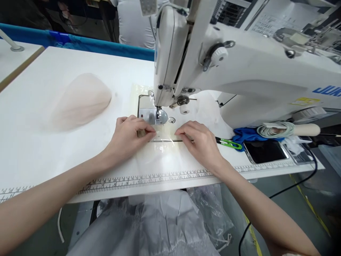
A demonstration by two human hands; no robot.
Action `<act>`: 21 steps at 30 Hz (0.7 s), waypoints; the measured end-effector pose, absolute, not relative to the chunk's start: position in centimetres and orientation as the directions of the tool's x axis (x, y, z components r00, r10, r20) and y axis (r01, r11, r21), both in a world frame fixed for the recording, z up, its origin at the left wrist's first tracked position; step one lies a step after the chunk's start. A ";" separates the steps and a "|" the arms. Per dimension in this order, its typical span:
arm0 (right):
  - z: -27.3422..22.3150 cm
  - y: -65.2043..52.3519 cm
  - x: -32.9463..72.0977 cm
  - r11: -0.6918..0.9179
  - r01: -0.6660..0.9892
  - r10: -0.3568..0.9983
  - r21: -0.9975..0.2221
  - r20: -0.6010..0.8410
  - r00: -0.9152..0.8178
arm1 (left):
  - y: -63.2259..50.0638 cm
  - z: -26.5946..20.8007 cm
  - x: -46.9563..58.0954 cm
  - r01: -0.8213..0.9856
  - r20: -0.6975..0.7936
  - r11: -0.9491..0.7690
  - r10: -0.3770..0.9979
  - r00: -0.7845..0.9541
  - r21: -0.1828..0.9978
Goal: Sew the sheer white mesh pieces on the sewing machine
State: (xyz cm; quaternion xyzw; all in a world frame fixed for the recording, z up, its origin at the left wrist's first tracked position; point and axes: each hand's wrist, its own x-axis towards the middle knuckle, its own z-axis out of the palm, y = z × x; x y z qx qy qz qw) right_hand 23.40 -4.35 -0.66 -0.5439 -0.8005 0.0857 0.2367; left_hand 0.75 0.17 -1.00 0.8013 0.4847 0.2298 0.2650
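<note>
Left hand and right hand are forming narrow pinches; can't tell what's between the fingertips. Glossy, yellowish clear film is lying beneath, beside round-ended metal plate. Sheer, creased beige fabric is spreading leftward.

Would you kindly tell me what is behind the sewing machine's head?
A person in white and a blue strip show partly; whatever the sewing machine's head covers is hidden.
</note>
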 end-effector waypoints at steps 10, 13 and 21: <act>-1.2 -1.2 24.0 0.366 0.927 0.878 0.075 0.303 -0.371 | 0.7 -1.6 0.7 0.681 0.147 -0.437 0.885 0.441 0.587; -0.3 -2.7 24.0 0.385 0.921 0.878 -0.059 0.333 -0.345 | 0.7 -1.5 0.8 0.678 0.152 -0.432 0.889 0.433 0.595; -1.5 -4.6 24.8 0.638 0.769 0.757 -0.026 0.206 -0.621 | 0.7 -2.0 1.0 0.691 0.184 -0.452 0.884 0.429 0.564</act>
